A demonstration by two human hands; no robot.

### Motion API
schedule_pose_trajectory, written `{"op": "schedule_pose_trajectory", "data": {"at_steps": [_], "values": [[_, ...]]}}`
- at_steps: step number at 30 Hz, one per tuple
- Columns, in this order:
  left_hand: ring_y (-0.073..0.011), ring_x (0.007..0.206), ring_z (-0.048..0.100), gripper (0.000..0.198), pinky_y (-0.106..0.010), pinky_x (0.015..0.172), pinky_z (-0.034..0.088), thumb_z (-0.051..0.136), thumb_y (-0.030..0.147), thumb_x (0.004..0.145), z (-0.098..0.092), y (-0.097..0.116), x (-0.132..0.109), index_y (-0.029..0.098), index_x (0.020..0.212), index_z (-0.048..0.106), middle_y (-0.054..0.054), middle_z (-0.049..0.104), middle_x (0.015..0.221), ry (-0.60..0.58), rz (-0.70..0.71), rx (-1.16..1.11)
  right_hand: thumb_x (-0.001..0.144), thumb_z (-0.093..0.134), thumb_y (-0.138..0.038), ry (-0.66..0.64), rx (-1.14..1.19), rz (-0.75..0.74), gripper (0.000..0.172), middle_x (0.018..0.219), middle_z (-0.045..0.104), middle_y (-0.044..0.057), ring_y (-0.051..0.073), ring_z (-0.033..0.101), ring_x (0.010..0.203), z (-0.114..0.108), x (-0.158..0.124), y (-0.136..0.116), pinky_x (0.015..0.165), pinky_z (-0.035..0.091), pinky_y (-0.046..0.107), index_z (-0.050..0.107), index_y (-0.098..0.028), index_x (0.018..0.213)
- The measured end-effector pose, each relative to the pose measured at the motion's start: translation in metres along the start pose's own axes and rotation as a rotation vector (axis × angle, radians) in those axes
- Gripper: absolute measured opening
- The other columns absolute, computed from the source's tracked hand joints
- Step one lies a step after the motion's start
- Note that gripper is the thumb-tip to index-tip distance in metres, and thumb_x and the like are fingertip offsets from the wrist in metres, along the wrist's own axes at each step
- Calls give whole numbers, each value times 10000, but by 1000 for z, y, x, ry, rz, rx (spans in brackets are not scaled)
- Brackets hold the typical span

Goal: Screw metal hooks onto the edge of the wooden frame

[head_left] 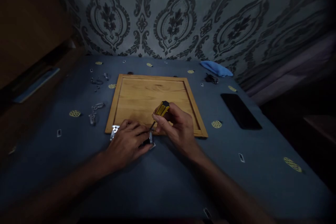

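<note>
A framed wooden panel lies flat on the blue patterned cloth in front of me. My right hand is closed around the yellow-and-black handle of a screwdriver. The tool tilts, its shaft pointing down and left to the panel's near edge. At that edge, my left hand grips a metal hinge between thumb and fingers, close to the screwdriver tip. The fingers hide most of that hinge, and the exact tip contact is unclear. Another shiny metal hinge sits at the panel's near left corner, beside my left hand.
Loose metal hinge parts and small hardware lie left of the panel. On the right are a black phone, a blue cloth and a small dark object. A patterned wall rises behind.
</note>
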State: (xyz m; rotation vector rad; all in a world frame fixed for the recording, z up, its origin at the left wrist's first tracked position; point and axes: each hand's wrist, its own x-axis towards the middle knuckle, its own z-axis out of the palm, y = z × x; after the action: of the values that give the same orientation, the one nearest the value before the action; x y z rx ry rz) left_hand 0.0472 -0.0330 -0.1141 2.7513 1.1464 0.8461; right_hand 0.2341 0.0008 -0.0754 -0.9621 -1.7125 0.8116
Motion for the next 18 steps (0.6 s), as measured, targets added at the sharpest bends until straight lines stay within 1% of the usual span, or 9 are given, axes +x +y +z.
{"op": "schedule_pose_trajectory", "data": {"at_steps": [7, 12, 18], "values": [[-210, 883, 647, 112, -375, 825, 400, 715, 286, 944, 0, 0, 0, 185, 991, 725, -13, 763, 937, -2, 4, 2, 932, 676, -371, -5, 22, 13, 264, 587, 558, -75, 110, 600, 465, 2, 5, 5, 476, 434, 235, 512, -239, 773], [-211, 885, 642, 113, -370, 823, 393, 699, 290, 958, -1, 0, 0, 182, 986, 717, -7, 755, 934, -7, 7, -3, 931, 674, -339, -8, 31, 19, 245, 570, 561, -73, 112, 596, 474, 2, 6, 5, 481, 419, 233, 515, -240, 773], [-212, 874, 640, 121, -364, 821, 392, 730, 291, 936, -1, 0, 1, 177, 973, 721, -1, 756, 922, -3, 8, 0, 937, 669, -399, -2, 29, 28, 266, 577, 566, -74, 110, 591, 471, 2, 6, 5, 502, 436, 241, 521, -240, 783]]}}
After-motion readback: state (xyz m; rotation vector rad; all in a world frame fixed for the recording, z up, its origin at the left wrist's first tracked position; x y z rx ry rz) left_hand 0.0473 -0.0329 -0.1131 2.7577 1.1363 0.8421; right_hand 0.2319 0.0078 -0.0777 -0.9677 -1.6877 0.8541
